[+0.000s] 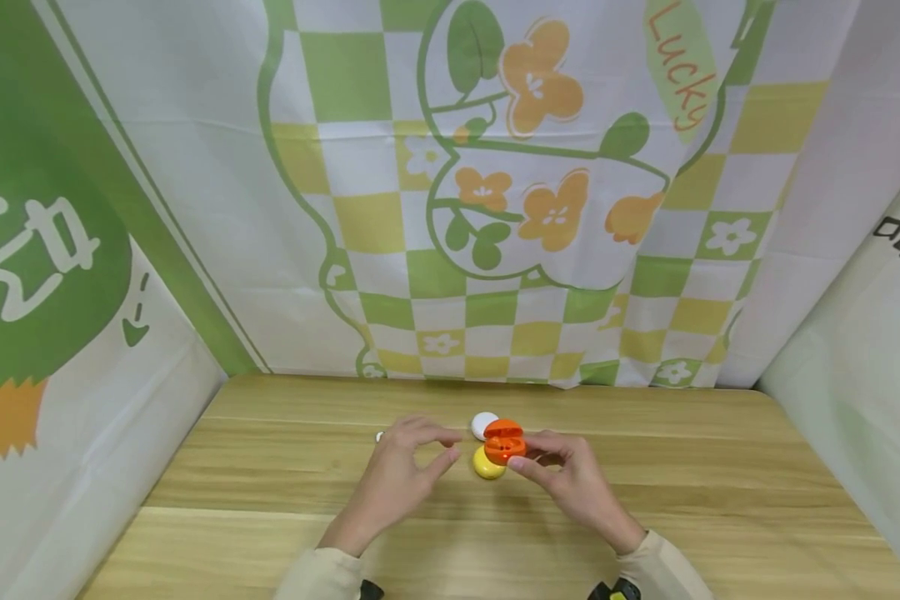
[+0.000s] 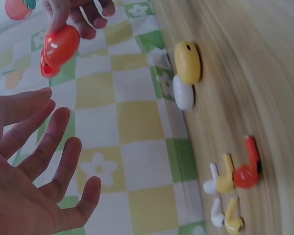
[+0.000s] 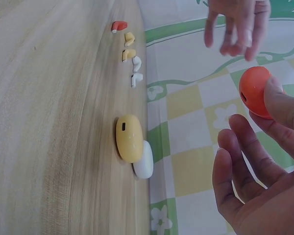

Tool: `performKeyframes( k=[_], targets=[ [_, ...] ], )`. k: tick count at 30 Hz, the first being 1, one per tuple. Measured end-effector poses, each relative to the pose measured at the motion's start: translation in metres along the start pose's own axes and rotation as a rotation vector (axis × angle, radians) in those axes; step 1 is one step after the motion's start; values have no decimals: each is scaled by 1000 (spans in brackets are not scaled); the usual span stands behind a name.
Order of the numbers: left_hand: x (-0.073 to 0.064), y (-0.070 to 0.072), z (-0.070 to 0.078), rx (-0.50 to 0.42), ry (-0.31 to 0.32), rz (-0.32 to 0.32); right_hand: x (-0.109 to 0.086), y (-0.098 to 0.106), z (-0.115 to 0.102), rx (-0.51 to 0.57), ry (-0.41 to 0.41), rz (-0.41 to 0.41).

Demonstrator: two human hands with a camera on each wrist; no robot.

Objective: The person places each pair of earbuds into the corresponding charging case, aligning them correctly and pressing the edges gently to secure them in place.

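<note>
My right hand (image 1: pixel 573 483) pinches an orange-red earbud case (image 1: pixel 506 451) between thumb and fingers, holding it above the table with its lid raised. Whether an earbud sits inside is too small to tell. To the left of the case, my left hand (image 1: pixel 397 467) hovers with its fingers apart and nothing between them. On the table below are a yellow earbud case (image 2: pixel 187 63) and a white earbud case (image 2: pixel 183 93), side by side and closed. Several earbuds lie loose: a red earbud (image 2: pixel 246 176), two yellow ones and two white ones.
The wooden table (image 1: pixel 682 483) meets a printed cloth backdrop (image 1: pixel 495 317) along its far edge. Cloth walls (image 1: pixel 870 358) stand at both sides. In the head view my left hand hides most of the loose earbuds.
</note>
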State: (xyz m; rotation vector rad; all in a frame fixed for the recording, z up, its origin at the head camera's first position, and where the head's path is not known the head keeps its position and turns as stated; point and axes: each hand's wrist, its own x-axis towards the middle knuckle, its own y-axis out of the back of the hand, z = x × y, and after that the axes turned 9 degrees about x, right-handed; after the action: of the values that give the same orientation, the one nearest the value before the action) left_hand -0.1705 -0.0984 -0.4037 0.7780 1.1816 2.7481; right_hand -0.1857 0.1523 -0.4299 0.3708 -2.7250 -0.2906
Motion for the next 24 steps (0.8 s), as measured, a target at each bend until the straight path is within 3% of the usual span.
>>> performKeyframes(
  k=[8,16,24],
  targets=[
    [-12,11,-29,40,116,-54,0,1,-1,-1,-17,4],
    [-24,22,-61,74,90,-166,-2,1,-2,-1,-27,-9],
    [-34,24,-79,145,67,-275,-2,0,-1,-10,30,-2]
  ],
)
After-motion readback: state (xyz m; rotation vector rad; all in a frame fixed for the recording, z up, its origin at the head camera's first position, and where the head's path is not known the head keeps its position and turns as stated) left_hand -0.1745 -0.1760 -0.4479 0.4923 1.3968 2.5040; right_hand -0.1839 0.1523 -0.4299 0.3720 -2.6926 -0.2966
